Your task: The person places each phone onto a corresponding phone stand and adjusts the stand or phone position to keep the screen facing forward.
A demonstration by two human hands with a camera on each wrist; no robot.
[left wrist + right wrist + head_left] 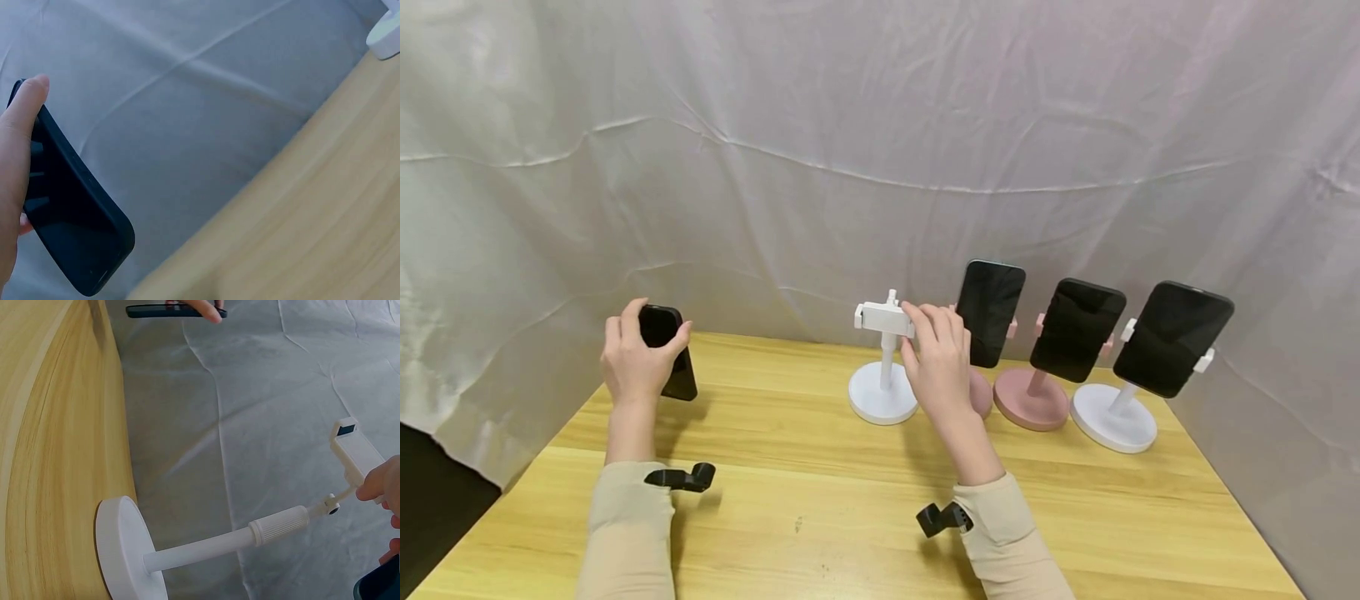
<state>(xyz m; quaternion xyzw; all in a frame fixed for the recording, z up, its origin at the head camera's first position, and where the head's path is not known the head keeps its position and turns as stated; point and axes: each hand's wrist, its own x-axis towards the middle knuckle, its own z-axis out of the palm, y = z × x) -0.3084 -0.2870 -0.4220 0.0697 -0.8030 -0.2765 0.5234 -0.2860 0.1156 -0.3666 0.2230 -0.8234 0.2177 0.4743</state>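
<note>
At the table's left my left hand [638, 354] grips a black smartphone [679, 379] by its upper edges, thumb on one side and fingers on the other. The left wrist view shows the phone [81, 219] upright, its dark screen turned to the camera. My right hand [938, 358] holds the right end of the clamp [883, 318] on a white phone stand [883, 396], with thumb and fingers pinching it. That clamp has no phone in it. The right wrist view shows the ribbed pole [281, 526] and round base [122, 550] of this stand.
Right of my hand stand two pink phone stands [1033, 404] and another white stand [1116, 421], bearing dark phones [1078, 329]. A grey cloth [820, 208] hangs behind the wooden table [790, 517]. Black wrist cameras [681, 477] are strapped to both sleeves.
</note>
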